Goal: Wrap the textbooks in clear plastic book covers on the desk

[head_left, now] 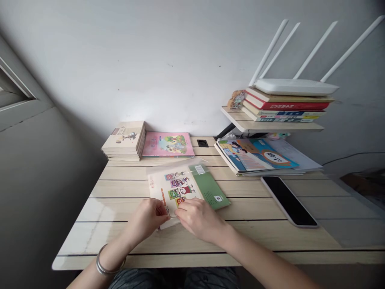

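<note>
A thin booklet (207,185) with a green and cream cover, small cartoon pictures and a barcode lies at an angle on the desk. Clear plastic film (167,165) covers part of it and sticks out past its far edge. At the near left corner, my left hand (149,216) is closed, thumb and forefinger pinching the film's edge; a silver bangle circles that wrist. Close beside it, my right hand (197,218) has its fingers curled together on the near edge of the film, over the booklet. The fingertips partly hide what they pinch.
A stack of small books (124,140) and a pink textbook (168,144) rest along the wall. To the right are a phone (288,200) and a pile of textbooks (255,156). Above that pile, a raised shelf (240,118) bears books and a white router (296,86).
</note>
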The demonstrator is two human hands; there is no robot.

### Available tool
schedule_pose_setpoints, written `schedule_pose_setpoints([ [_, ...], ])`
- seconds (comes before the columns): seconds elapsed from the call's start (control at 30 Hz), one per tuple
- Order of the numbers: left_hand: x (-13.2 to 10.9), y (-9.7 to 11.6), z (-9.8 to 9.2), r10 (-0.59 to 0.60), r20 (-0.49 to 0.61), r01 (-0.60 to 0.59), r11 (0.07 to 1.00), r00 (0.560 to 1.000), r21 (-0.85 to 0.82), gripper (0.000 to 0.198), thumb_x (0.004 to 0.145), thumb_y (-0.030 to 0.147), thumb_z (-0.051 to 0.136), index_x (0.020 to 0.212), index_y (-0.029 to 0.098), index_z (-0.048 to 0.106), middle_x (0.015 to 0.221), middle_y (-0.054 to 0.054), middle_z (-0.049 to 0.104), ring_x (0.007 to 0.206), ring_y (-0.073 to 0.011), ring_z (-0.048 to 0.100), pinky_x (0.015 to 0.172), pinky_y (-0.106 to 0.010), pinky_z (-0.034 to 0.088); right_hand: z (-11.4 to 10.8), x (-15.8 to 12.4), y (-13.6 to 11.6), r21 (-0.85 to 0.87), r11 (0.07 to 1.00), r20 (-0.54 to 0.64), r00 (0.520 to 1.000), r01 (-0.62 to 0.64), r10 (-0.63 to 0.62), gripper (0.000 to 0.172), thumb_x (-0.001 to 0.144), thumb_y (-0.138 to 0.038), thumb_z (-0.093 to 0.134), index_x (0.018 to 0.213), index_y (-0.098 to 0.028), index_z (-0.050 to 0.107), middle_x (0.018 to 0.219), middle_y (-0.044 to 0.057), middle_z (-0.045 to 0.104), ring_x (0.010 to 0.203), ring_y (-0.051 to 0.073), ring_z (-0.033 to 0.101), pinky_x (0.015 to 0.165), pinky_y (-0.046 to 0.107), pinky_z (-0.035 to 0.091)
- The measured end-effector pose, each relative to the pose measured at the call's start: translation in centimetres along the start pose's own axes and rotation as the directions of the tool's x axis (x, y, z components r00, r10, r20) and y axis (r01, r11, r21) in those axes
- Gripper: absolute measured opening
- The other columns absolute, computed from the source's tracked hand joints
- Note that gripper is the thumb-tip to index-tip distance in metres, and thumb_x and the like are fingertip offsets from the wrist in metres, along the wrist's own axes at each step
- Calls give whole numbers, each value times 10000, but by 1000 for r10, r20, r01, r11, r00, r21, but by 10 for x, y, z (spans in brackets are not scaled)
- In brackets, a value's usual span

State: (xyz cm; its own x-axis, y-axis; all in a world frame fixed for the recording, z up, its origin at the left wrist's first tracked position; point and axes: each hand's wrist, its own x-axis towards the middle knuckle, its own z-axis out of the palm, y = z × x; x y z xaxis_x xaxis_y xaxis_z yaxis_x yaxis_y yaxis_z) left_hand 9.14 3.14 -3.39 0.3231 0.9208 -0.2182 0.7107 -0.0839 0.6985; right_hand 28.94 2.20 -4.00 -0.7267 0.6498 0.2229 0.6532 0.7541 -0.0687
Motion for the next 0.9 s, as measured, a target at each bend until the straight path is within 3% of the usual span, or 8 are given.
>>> schedule_pose_setpoints([
  [0.07,-6,-2,6,186,-129,-170,977,974,126,43,722,161,579,710,183,614,713,-16,639,662,-156,570,627,-282,416,0,0,1,-3,1000,19,1000,-21,21,154,828,-136,554,703,-170,637,704,36,640,679,155,559,600,270,398],
  [0.17,-16,-6,16,522,-282,-378,818,805,433,144,801,100,541,845,208,624,979,-62,643,928,-209,568,805,-366,395,0,2,4,19,998,21,998,-61,61,166,863,-148,527,740,-167,637,745,39,649,712,155,574,624,265,415],
  [0.23,-21,-9,21,636,-282,-413,717,719,562,159,849,105,524,888,219,628,1046,-65,629,1022,-220,536,866,-390,351,1,3,7,33,997,24,997,-68,68,169,880,-149,507,765,-164,630,768,38,654,727,153,582,641,264,424],
  [0.3,-24,-10,25,674,-276,-423,676,685,603,143,875,123,524,900,220,627,1046,-50,633,1050,-209,523,903,-386,313,1,3,8,35,997,31,997,-66,65,168,889,-151,496,774,-163,619,776,39,654,738,156,586,651,264,430],
  [0.57,-24,-9,27,664,-321,-426,707,676,564,198,945,165,433,919,220,622,943,-6,654,971,-159,547,908,-350,267,-2,4,7,11,996,41,995,-93,93,163,899,-134,462,799,-165,586,787,41,648,713,152,587,628,258,423],
  [0.77,-19,-9,27,678,-375,-442,713,633,544,124,908,140,493,870,207,591,849,6,656,804,-142,575,808,-322,353,-5,3,6,37,995,-8,996,-93,93,188,914,-184,451,792,-172,594,769,39,644,709,155,586,617,265,422],
  [0.9,-13,-12,25,605,-416,-451,790,679,414,122,904,157,470,834,203,558,778,-3,644,689,-140,580,678,-280,440,-11,-9,18,113,989,-100,990,-91,103,179,836,-364,615,890,-194,628,839,41,676,795,184,610,672,284,446],
])
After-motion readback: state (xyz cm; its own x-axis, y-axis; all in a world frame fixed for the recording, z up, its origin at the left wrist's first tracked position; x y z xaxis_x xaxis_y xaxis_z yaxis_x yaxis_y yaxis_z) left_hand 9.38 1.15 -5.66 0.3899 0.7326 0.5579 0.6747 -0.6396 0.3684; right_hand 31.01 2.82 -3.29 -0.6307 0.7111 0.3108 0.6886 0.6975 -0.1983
